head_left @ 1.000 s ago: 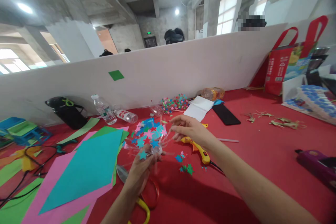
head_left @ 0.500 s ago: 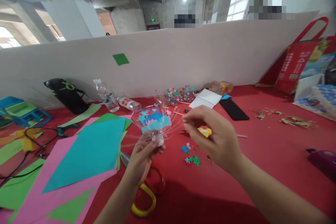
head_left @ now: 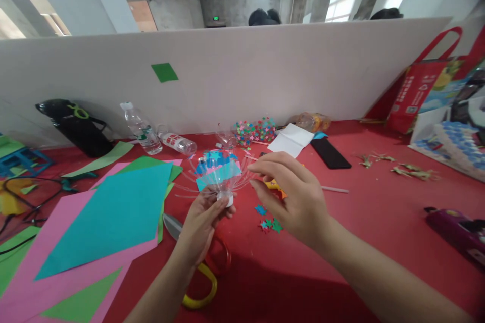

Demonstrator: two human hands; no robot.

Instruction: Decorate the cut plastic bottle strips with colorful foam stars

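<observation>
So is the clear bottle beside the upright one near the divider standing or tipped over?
Tipped over. The clear bottle with the red label lies on its side on the red table, beside the upright bottle.
</observation>
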